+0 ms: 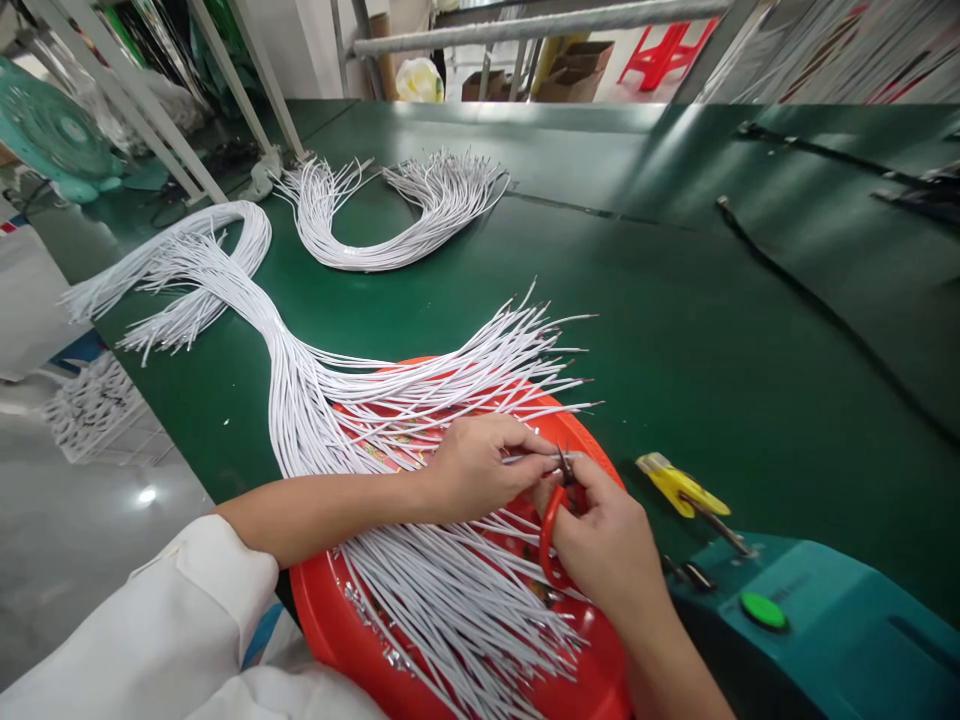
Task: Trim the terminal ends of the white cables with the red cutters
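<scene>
My left hand (480,468) pinches one white wire (529,458) close to its end, above a red plastic basin (315,610). Red-handled scissors (553,535) are gripped in my right hand (611,540), their small blades right at the wire's tip. A thick bundle of white wires (296,390) bends across the basin. One part of it fans out to the right with dark tips, and another part (457,590) lies lower, under my forearm. Small shiny metal bits (375,625) sit in the basin. My fingers partly hide the blades.
More white wire bundles (367,255) lie farther back on the green table (600,290). A teal machine (840,620) with a green button and a yellow-handled tool (682,485) are at the right. Black cables (825,300) lie beyond. A teal fan (56,130) stands far left.
</scene>
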Action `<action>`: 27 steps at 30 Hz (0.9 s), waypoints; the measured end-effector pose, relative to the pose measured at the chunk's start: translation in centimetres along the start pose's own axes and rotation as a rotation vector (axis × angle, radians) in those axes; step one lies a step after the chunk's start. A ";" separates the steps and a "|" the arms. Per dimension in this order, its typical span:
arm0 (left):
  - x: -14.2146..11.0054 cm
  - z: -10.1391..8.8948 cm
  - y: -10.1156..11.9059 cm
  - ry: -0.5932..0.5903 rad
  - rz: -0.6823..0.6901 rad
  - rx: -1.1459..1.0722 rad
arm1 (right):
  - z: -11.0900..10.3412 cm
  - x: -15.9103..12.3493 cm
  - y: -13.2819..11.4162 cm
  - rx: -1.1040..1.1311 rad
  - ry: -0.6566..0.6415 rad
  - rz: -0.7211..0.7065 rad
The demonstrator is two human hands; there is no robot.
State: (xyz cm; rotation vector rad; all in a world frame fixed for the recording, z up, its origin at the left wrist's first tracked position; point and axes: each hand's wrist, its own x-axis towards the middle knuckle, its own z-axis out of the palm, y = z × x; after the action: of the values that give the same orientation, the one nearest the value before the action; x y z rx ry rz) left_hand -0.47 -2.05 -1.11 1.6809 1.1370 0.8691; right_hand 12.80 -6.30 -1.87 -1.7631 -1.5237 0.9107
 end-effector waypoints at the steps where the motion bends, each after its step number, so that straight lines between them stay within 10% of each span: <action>1: 0.0 0.0 0.0 0.001 0.007 0.013 | 0.0 0.0 0.0 0.011 -0.011 0.008; 8: 0.3 -0.3 0.0 0.054 -0.029 0.063 | -0.4 0.4 0.6 0.169 -0.116 0.077; 14: 0.6 -0.5 -0.1 -0.049 0.060 0.207 | -0.6 0.3 1.4 0.276 0.273 -0.002; 23: 0.4 -0.6 -0.2 -0.241 0.046 0.384 | -1.4 0.6 2.7 -0.414 0.241 -0.550; 27: 0.3 -0.4 -1.0 -0.318 0.140 0.533 | -1.0 0.7 3.0 -0.594 0.208 -0.578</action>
State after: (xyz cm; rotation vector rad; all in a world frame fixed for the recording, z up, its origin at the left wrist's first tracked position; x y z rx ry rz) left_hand -1.09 -1.49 -1.90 2.2610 1.0940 0.3667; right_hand 15.30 -5.98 -3.84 -1.5592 -2.1296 -0.0210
